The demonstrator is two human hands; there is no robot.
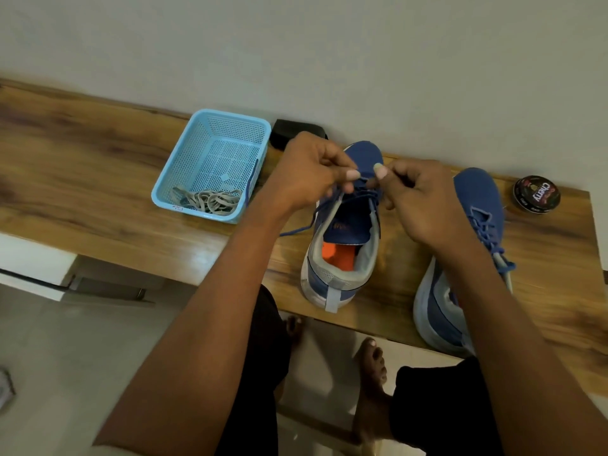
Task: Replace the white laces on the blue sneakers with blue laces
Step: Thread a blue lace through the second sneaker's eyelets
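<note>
Head view — the dark blue lace (362, 189) is pinched by the left hand (307, 174) and right hand (424, 199) over the blue mesh sneaker (345, 225) on the wooden shelf (98, 166). Lacing appears under way; tightening likely comes next — removed pale laces (210, 202) lie in the light-blue perforated basket (184, 159).

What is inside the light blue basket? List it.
The basket holds a loose tangle of white laces near its front wall. A blue lace hangs over its right rim. The floor under the tangle is covered.
</note>
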